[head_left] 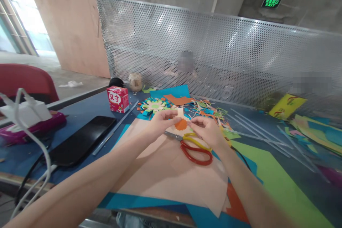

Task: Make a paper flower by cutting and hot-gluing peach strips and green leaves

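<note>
My left hand (162, 120) and my right hand (206, 128) meet over the table, both pinched on a small paper piece: an orange fringed circle (181, 124) with a pale strip (181, 112) above it. Just below the hands lie scissors (194, 146) with red and yellow handles, resting on a large peach paper sheet (171, 174). Beyond the hands sits a finished paper flower (154, 105) in green, cream and blue among cut scraps.
A black phone (82, 139) and a red small carton (118, 98) are at the left, with a white charger (26, 112) and cable. Clear rods (256, 128) and coloured sheets (278, 178) lie at the right. A perforated metal screen (213, 53) backs the table; a person sits behind it.
</note>
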The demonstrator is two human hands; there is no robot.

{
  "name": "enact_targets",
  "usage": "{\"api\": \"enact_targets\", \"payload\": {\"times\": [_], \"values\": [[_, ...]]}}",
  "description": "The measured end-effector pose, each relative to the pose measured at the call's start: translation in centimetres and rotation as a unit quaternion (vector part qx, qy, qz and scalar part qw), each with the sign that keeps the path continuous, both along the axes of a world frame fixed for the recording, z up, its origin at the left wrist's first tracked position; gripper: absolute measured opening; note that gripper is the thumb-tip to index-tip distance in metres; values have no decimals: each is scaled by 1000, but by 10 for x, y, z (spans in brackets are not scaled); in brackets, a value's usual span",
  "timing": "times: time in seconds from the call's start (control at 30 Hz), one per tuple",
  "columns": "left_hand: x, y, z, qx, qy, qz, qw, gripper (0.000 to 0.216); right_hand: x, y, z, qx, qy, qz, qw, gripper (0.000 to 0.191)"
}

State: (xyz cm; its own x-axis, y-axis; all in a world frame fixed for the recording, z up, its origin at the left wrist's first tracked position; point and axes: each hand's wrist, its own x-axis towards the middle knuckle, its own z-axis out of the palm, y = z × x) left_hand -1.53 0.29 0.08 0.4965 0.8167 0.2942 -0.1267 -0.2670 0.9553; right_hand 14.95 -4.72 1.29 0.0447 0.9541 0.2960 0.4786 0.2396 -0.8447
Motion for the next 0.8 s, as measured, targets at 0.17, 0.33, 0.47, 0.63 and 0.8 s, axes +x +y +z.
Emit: {"api": "enact_targets", "payload": {"times": [0.17, 0.33, 0.47, 0.63, 0.8], "values": [[0, 2, -1, -24, 5, 18, 1000, 29, -1, 0, 1, -11, -4, -6, 1000, 20], [2, 2, -2, -58, -16, 55, 997, 27, 0, 0, 0, -19, -8, -5, 1000, 20], [3, 1, 0, -59, -33, 59, 996, 24, -1, 1, 0, -21, -23, 3, 1000, 21], [3, -1, 3, -68, -26, 79, 994, 26, 2, 5, -6, 31, -53, -13, 998, 21], [1, 2, 0, -1, 2, 60, 998, 21, 4, 6, -9, 75, -78, 3, 994, 19]]}}
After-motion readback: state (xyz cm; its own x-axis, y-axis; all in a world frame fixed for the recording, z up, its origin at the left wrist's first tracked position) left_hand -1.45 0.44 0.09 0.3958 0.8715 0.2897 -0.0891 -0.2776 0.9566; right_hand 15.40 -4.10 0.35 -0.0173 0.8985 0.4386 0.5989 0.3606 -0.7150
